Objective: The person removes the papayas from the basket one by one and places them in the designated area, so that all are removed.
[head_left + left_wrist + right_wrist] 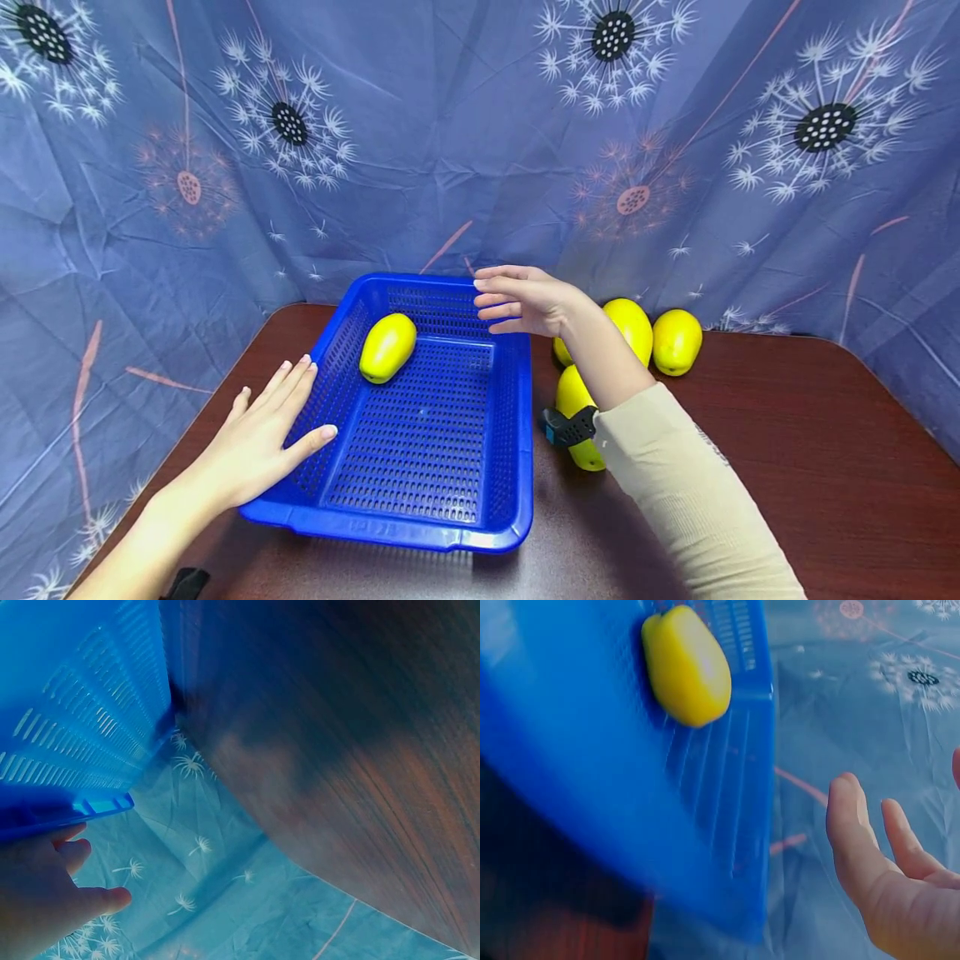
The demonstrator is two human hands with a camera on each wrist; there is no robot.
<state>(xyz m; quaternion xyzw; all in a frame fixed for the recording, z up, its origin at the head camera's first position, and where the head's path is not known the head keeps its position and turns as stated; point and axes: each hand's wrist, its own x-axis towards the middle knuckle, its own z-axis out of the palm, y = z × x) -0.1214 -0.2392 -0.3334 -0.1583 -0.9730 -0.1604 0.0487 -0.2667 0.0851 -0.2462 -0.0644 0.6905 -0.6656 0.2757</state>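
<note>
A blue perforated plastic basket (504,540) stands on the table, with one yellow mango-like fruit (387,348) lying in its back left part. My left hand (258,442) rests on the basket's left rim, fingers straight and spread. Above the basket's back right corner hovers my right hand (525,302), its fingers loosely extended and nothing in them. In the right wrist view the same fruit (688,667) shows inside the basket, apart from the right hand (900,877). Several more yellow fruits (677,342) lie right of the basket, some partly hidden behind the right forearm.
The dark brown wooden table (825,442) extends to the right of the fruits. A blue curtain (465,150) with dandelion prints hangs behind and at both sides. A black strap (573,427) is on the right wrist.
</note>
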